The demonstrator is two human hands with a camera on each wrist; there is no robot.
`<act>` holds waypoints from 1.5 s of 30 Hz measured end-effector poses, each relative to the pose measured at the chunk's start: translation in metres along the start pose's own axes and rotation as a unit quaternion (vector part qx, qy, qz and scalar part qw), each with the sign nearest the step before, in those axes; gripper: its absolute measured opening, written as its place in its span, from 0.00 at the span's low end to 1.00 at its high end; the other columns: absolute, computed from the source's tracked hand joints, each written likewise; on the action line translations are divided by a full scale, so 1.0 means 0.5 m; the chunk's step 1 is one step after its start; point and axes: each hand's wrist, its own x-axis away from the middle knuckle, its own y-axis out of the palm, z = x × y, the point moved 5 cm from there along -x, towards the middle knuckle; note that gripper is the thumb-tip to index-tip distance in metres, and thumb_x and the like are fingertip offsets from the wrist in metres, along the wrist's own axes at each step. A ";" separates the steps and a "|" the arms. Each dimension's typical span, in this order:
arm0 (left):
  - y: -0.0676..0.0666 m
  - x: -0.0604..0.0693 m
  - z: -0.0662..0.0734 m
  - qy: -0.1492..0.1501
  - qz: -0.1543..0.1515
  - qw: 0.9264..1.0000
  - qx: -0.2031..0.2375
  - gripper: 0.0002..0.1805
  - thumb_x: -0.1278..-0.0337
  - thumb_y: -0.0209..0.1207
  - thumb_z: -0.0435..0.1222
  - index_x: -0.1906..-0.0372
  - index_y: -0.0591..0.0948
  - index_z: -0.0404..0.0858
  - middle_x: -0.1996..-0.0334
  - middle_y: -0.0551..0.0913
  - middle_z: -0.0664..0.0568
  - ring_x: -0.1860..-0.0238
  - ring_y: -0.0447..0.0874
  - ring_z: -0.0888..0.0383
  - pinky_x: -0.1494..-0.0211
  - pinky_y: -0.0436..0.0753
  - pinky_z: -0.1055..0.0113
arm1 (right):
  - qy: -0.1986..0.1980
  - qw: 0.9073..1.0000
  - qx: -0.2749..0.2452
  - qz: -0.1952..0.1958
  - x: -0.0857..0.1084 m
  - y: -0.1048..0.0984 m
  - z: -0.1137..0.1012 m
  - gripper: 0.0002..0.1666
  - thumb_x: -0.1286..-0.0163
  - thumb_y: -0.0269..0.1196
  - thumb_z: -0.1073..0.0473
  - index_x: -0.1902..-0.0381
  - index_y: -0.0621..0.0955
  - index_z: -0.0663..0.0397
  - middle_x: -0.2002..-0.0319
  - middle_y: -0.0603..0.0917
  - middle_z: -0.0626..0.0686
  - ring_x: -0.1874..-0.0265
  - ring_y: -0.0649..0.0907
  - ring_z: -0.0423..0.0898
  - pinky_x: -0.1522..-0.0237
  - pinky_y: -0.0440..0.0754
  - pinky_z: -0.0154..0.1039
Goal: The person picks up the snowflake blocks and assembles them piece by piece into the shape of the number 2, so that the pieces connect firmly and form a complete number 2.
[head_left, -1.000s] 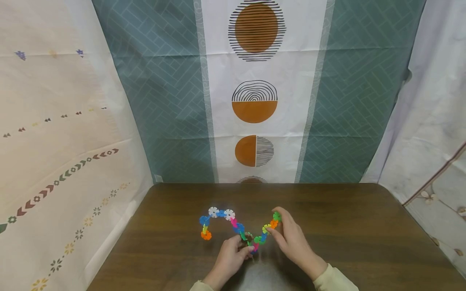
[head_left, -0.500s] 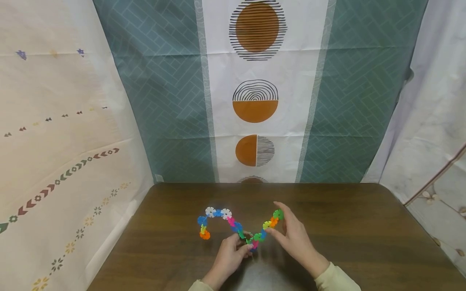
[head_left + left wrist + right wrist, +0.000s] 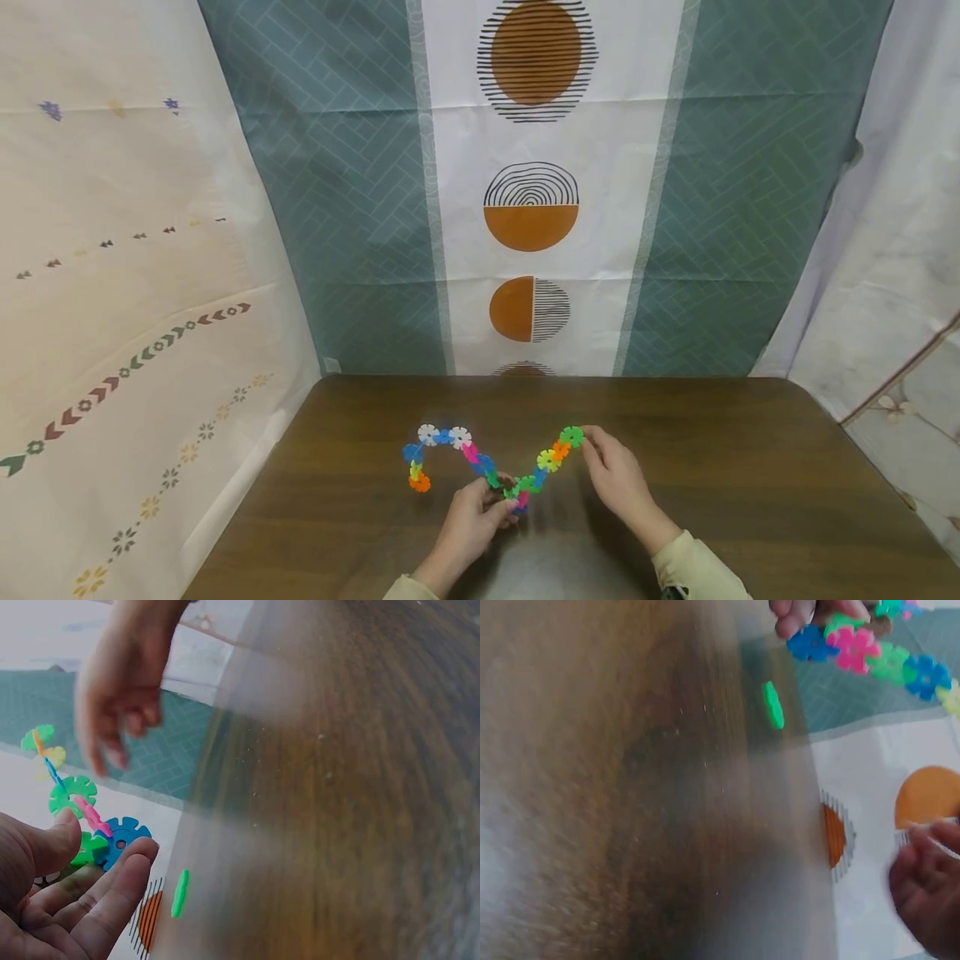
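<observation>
A chain of coloured snowflake discs [image 3: 549, 460] curves above the table in the head view, from an orange disc at its left end to a green disc [image 3: 572, 437] at its right end. My left hand [image 3: 471, 525] pinches it near the middle, with thumb and fingers by a blue disc [image 3: 124, 841] in the left wrist view. My right hand [image 3: 618, 482] is just right of the green end disc. In the left wrist view that right hand [image 3: 124, 690] hangs apart from the chain, fingers loosely bent and holding nothing. Its fingers blur in the right wrist view.
A brown wooden table [image 3: 360, 533] lies under both hands. One green disc [image 3: 180, 894] appears edge-on, seemingly on the table, in both wrist views. Patterned cloths [image 3: 360, 208] hang behind and at both sides.
My right hand has drawn away to the right from the chain's right end, where its thumb was by the yellow disc. The left hand keeps its pinch; the chain sits slightly further left.
</observation>
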 end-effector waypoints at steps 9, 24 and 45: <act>-0.005 0.002 0.010 -0.001 -0.005 1.000 -0.005 0.11 0.38 0.61 0.28 0.52 0.80 0.32 0.65 0.87 0.45 0.70 0.86 0.52 0.66 0.86 0.63 | -0.129 0.965 0.076 -0.217 0.007 0.103 -0.003 0.11 0.35 0.67 0.60 0.55 0.84 0.53 0.61 0.84 0.50 0.60 0.82 0.47 0.58 0.81 0.44; -0.009 0.012 0.059 0.008 -0.002 1.000 -0.015 0.10 0.38 0.59 0.24 0.53 0.79 0.27 0.65 0.85 0.36 0.69 0.86 0.40 0.65 0.85 0.53 | -0.195 0.949 0.163 -0.184 0.009 0.122 -0.025 0.13 0.48 0.76 0.56 0.70 0.83 0.54 0.73 0.79 0.48 0.73 0.78 0.43 0.69 0.79 0.39; -0.008 0.003 0.008 -0.002 -0.009 1.000 -0.010 0.12 0.37 0.60 0.27 0.50 0.79 0.30 0.65 0.87 0.43 0.69 0.86 0.49 0.66 0.86 0.60 | 0.110 0.978 -0.124 -0.128 0.017 -0.028 0.016 0.08 0.30 0.62 0.61 0.56 0.80 0.57 0.71 0.86 0.56 0.86 0.78 0.47 0.80 0.81 0.38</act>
